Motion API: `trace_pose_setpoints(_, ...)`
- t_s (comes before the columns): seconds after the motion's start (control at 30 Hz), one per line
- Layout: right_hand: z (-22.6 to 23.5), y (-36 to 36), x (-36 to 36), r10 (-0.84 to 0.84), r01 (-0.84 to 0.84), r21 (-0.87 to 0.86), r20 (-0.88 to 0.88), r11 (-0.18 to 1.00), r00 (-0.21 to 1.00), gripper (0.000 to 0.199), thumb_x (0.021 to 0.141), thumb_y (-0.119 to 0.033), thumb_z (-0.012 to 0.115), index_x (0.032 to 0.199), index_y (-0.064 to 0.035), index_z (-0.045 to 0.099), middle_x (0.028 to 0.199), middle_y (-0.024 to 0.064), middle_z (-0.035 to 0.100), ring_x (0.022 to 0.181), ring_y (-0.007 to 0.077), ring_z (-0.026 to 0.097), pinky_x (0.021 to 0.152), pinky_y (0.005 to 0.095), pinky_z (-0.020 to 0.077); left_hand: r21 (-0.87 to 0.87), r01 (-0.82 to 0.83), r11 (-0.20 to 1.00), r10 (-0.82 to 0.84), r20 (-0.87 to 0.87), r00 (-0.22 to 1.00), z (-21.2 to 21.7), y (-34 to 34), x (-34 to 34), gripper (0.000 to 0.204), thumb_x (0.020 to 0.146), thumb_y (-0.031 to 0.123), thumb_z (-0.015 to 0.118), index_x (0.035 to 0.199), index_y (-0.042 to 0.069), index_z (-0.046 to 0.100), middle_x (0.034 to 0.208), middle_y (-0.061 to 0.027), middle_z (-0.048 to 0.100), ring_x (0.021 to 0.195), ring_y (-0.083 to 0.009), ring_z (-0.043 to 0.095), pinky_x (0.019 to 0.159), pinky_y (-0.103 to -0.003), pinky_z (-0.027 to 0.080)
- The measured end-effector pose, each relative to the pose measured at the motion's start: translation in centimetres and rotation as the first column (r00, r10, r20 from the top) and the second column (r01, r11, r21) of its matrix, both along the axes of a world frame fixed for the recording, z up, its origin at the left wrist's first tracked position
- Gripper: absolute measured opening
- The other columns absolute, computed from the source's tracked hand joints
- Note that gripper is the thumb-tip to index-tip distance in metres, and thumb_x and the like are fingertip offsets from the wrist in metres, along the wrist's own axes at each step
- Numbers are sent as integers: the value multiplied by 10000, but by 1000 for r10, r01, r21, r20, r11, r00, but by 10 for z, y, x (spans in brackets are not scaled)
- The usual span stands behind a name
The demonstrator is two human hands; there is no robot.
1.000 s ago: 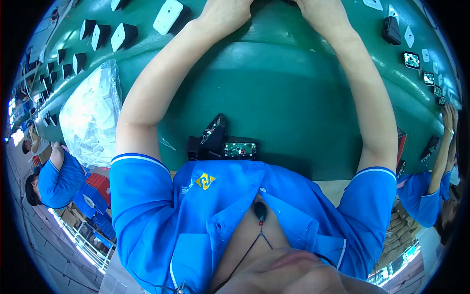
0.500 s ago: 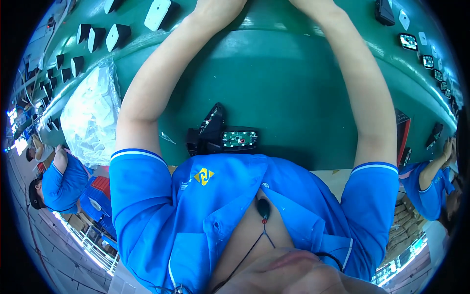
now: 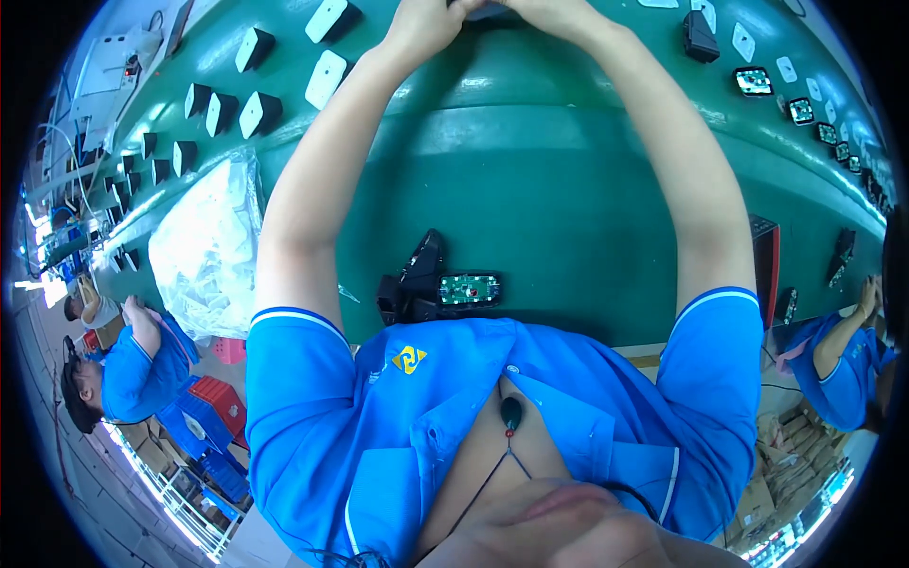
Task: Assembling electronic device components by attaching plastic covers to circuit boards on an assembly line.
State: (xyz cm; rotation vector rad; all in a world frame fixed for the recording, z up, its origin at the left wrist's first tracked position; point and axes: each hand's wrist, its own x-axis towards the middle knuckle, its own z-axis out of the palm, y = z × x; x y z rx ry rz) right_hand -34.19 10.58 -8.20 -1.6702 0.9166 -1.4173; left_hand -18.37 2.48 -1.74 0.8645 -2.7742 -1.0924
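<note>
At the top edge, my left hand [image 3: 428, 26] and my right hand [image 3: 554, 13] are close together, both partly cut off. Their fingers close around a dark piece with a paler top [image 3: 488, 13], mostly out of the picture, so its kind cannot be made out. Beneath them lies the green work surface [image 3: 540, 208]. Close to my chest sit a black plastic housing [image 3: 421, 260] and, beside it, another one holding a green circuit board [image 3: 469, 289].
Black boxes with white faces [image 3: 258, 115] stand in rows at left, above a clear bag of white plastic parts [image 3: 204, 251]. Along the right lie open units with circuit boards [image 3: 754, 82], white plates [image 3: 743, 42] and a black-and-red box [image 3: 765, 256]. Co-workers sit at both sides.
The whole view has shifted, so the bench things appear lower. My hands now show more at the top edge and appear closer together, with the dark piece between them visible.
</note>
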Motion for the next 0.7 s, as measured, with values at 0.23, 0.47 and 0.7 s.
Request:
trace_pose_setpoints(0.23, 28, 24, 47, -455, 547, 134, -411, 827, 790, 295, 859, -288, 559, 1020, -58, 649, 966, 127, 642, 889, 291, 597, 781, 356, 481, 12, -10, 1000, 12, -162, 987, 15, 19, 42, 254, 898, 167, 590, 1124, 54, 578, 967, -70, 627, 840, -175, 618, 776, -281, 511)
trace_pose_setpoints(0.47, 68, 50, 48, -483, 759, 82, -726, 646, 490, 429, 892, -470, 523, 1073, -101, 647, 987, 100, 667, 857, 277, 637, 742, 369, 517, 349, -24, 937, 86, -165, 983, -6, 0, 60, 238, 932, 221, 551, 1058, 21, 579, 847, -109, 647, 707, -160, 649, 691, -272, 525)
trace_pose_setpoints(0.7, 92, 130, -51, -137, 971, -137, -984, 198, -111, 326, 748, -354, 670, 906, -69, 673, 992, 181, 588, 865, 332, 568, 731, 387, 471, 367, -82, 927, 75, 34, 997, 13, -19, 63, 322, 936, 313, 546, 1010, 1, 577, 807, -110, 643, 674, -167, 642, 652, -273, 524)
